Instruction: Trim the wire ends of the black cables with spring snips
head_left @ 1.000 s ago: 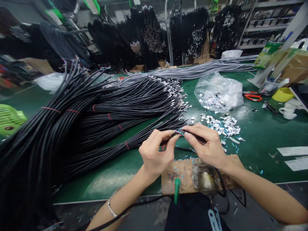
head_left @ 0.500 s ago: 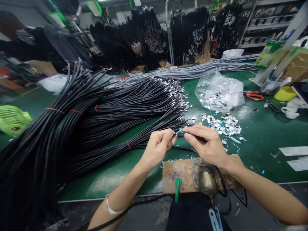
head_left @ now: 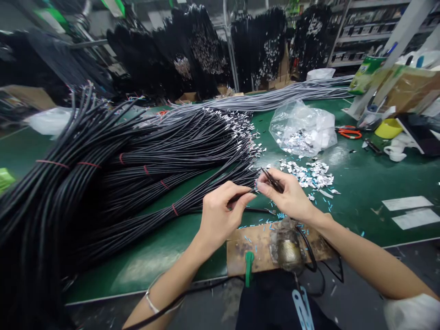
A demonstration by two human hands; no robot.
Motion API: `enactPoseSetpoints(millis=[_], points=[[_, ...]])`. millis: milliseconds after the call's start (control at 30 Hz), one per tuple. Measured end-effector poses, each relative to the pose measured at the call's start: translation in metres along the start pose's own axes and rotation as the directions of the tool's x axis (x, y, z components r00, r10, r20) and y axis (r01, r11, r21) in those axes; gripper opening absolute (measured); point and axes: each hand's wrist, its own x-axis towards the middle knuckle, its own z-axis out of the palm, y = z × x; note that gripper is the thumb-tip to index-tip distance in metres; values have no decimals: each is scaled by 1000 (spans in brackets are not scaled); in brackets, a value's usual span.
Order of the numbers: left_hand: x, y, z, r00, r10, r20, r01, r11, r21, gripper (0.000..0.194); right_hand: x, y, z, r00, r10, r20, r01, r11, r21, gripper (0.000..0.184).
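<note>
Over green worktop (head_left: 357,185): pinching black cable (head_left: 237,197) in left hand (head_left: 222,208), gripping dark tweezers (head_left: 274,182) in right hand (head_left: 289,195), just beside; near red-banded black cable bundles (head_left: 192,137).

I have a lane over the bare green table (head_left: 360,183) at the right of the frame, between the foil scraps (head_left: 321,170) and the paper strips (head_left: 407,203). Black cables (head_left: 192,137) wall me off on the left. The left hand (head_left: 223,211) and right hand (head_left: 288,192) fill the middle, the metal pot (head_left: 288,251) stands lower centre, and the plastic bag (head_left: 304,130) blocks me upper right of centre.
</note>
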Motion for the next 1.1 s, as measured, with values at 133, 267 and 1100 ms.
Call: enactPoseSetpoints(millis=[133, 267, 1100], points=[[1, -1, 1, 999, 24, -39, -23, 999, 22, 7, 0, 0, -2, 999, -41, -20, 40, 999, -32, 15], [1, 0, 0, 995, 85, -55, -82, 995, 59, 6, -2, -2, -4, 975, -218, -40, 208, 964, -165, 6], [-3, -6, 7, 995, -96, 21, 95, 995, 33, 9, 7, 17, 5, 992, -11, -127, 9, 1000, -15, 15]])
